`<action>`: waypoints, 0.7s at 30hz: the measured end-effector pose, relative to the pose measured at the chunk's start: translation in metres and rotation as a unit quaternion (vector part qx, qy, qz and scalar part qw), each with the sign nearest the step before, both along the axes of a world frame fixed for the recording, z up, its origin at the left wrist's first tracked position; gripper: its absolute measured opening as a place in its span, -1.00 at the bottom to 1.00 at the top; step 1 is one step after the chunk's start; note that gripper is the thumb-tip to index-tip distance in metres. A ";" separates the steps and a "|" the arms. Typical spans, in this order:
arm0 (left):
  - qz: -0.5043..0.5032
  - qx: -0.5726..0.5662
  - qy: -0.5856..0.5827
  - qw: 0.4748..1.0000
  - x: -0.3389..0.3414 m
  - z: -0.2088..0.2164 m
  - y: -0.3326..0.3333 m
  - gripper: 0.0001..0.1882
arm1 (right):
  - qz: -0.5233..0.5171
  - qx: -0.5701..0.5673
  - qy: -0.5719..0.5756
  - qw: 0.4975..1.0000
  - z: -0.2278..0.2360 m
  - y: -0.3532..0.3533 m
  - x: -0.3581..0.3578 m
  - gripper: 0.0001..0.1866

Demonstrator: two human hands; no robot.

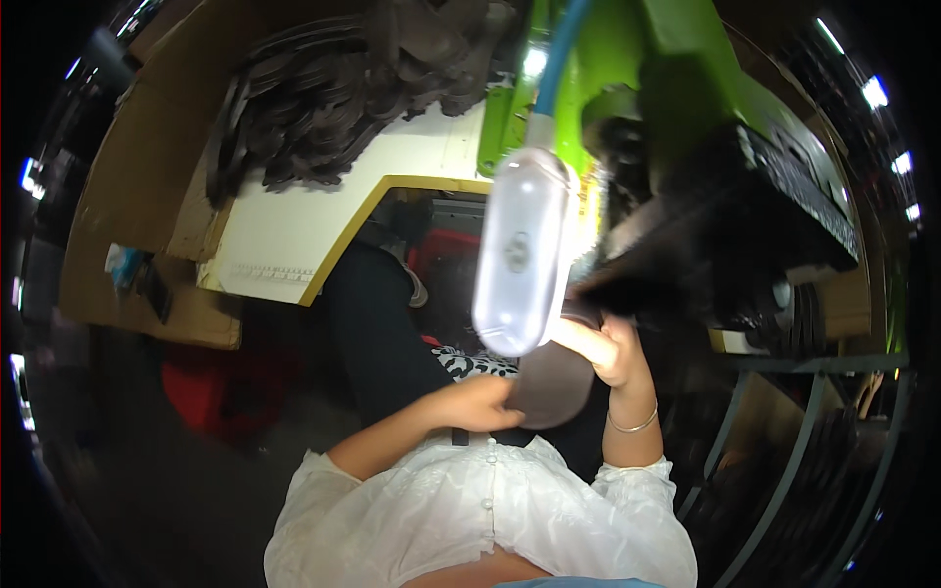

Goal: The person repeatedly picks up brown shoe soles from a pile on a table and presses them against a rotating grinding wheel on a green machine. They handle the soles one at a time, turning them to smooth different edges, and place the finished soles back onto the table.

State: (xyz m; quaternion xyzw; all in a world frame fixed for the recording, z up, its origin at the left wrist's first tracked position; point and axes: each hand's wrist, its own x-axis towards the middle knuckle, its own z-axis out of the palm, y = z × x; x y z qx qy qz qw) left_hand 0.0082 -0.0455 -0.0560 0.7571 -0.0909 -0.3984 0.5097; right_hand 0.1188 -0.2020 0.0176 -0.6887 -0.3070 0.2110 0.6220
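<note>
find brown cardboard [147,162] well out to the left of the left hand [477,403], standing up around the end of the worktop [270,250], perhaps as a wall against things sliding off. lower down on that same side, make out a red container [211,387], too blurred to read further. ahead and left of the left hand, note the yellow-rimmed cut-out in the worktop, likely shaped to give the legs room. farther ahead, see a heap of dark flat pieces [323,113], probably piled there to leave the lap free.

at the left hand, see fingers loosely bent at the left edge of a brown piece [554,392], perhaps steadying it; cannot tell whether pinching or merely touching. just ahead, note a pale oval housing [520,255] glowing along its right side, presumably hung low to light the work. find the brown piece between the hands, over the lap. at the right hand [616,355], see a grip closed on the piece's far right part, likely bearing its weight, with fingertips lost in glare.

ahead and right of the right hand, see a green machine [696,39] with a black block [725,230] jutting close. outermost right, find a metal rack [833,364], apparently within sideways reach.
</note>
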 end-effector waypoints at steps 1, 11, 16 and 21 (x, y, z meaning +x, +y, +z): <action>-0.036 -0.023 -0.003 0.999 0.002 -0.003 -0.011 -0.56 | 0.001 0.012 0.070 0.997 0.007 0.004 0.002 -0.76; 0.471 0.244 -0.528 0.663 0.082 0.000 0.130 -0.66 | -0.546 0.167 -0.015 0.821 -0.032 -0.149 0.065 -0.62; 0.566 0.394 -0.530 0.494 0.137 0.018 0.234 -0.50 | -0.587 0.053 0.031 0.808 -0.078 -0.207 0.098 -0.52; 0.553 0.468 -0.409 0.555 0.172 0.046 0.262 -0.51 | -0.654 -0.084 -0.010 0.751 -0.069 -0.186 0.094 -0.32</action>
